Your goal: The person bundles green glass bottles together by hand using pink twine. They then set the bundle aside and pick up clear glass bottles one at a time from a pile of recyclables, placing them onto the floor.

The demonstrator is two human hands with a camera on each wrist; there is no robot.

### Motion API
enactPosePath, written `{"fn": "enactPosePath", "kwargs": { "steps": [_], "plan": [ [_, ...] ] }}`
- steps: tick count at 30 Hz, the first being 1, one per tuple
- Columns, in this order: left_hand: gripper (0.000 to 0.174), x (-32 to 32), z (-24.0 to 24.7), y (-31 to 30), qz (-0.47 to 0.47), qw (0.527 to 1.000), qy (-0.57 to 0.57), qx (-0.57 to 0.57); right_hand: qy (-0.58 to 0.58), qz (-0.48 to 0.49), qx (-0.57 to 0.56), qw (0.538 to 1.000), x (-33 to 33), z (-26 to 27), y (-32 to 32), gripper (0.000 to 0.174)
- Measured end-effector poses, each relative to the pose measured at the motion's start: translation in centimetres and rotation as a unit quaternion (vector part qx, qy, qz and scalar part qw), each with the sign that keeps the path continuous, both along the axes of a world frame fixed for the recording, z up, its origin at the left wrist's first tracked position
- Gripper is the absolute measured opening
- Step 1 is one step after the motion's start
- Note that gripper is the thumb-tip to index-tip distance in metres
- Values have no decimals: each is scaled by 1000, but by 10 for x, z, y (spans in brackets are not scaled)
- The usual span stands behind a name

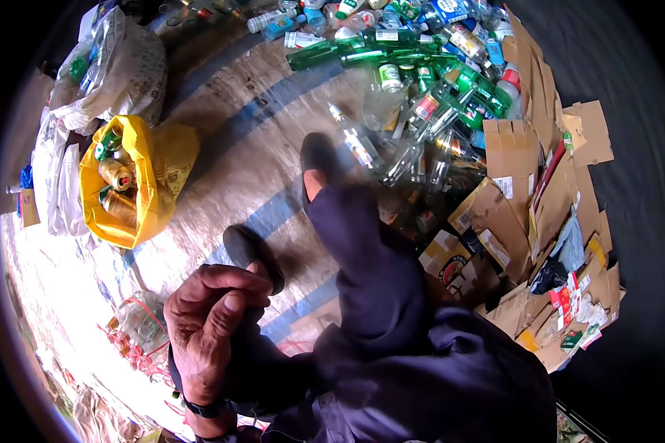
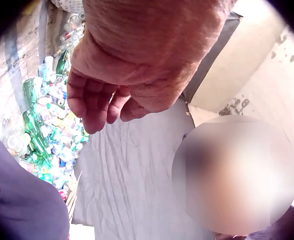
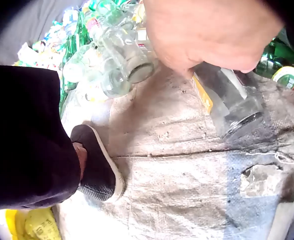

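My left hand hangs over my left leg with fingers loosely bent and the thumb near them, holding nothing. In the left wrist view the same hand has its fingers drooping over a grey sheet. My right hand grips a clear glass bottle with a yellow-edged label, its base pointing down over the woven floor sheet; most of the fingers are hidden. The head view does not show that hand. Another clear bottle lies near my shoe at the edge of a bottle heap.
A yellow bag of cans stands at the left, beside white plastic sacks. Flattened cardboard borders the heap on the right. My shoes rest on the striped floor sheet. Red string lies at lower left.
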State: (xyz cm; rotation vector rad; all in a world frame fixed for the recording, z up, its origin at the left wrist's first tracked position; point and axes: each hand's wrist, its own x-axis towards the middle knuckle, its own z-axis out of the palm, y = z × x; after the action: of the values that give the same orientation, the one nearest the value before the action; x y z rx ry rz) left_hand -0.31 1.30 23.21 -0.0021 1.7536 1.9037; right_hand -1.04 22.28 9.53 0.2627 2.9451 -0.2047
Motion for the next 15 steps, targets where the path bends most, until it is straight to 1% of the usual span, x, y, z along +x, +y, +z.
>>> {"fn": "enactPosePath", "kwargs": {
  "steps": [10,15],
  "plan": [
    [26,1,2,0,5,1000,9,2,27,12,14,999,-1,0,0,17],
    [26,-2,0,-3,-19,1000,9,0,34,28,24,999,-4,3,0,19]
  ]
}}
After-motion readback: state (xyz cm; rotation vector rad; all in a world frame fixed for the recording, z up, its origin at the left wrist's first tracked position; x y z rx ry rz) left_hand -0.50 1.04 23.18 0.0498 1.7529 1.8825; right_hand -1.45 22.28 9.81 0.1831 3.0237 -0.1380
